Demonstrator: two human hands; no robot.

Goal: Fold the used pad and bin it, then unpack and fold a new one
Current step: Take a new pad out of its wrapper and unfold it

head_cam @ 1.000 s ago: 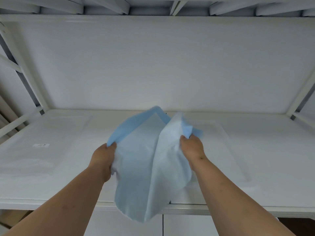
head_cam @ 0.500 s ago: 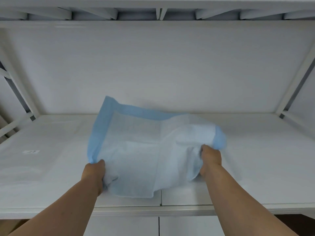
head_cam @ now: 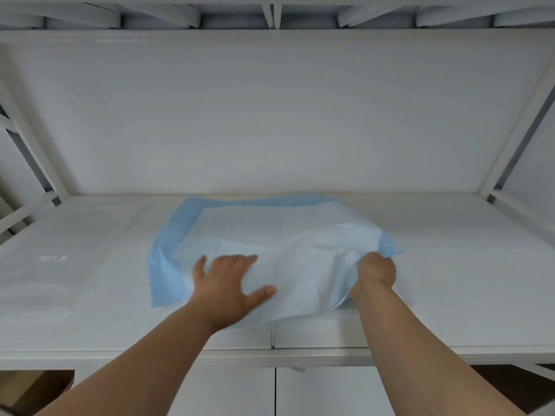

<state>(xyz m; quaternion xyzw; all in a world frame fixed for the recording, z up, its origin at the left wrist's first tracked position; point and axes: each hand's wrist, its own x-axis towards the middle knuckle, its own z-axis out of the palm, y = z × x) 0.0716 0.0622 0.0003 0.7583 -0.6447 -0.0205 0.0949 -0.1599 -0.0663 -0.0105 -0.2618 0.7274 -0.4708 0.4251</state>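
Note:
A blue-edged pad with a white quilted middle (head_cam: pixel 240 226) lies half spread on the white shelf surface (head_cam: pixel 465 280). Its left and far borders lie flat. Its right side is bunched up and raised. My left hand (head_cam: pixel 228 283) lies flat on the pad's near middle with spread fingers. My right hand (head_cam: pixel 375 271) grips the crumpled right edge of the pad in a fist, just above the surface.
A flat clear plastic packet with a small white label (head_cam: pixel 52 258) lies on the shelf to the left. White frame posts stand at both sides, a white back wall behind. Cabinet doors (head_cam: pixel 300 391) sit below the front edge, and a cardboard box (head_cam: pixel 18 388) at bottom left.
The pad went from hanging between both hands to lying spread on the shelf. My left hand let go of the left edge and now presses flat on the pad; my right hand moved right.

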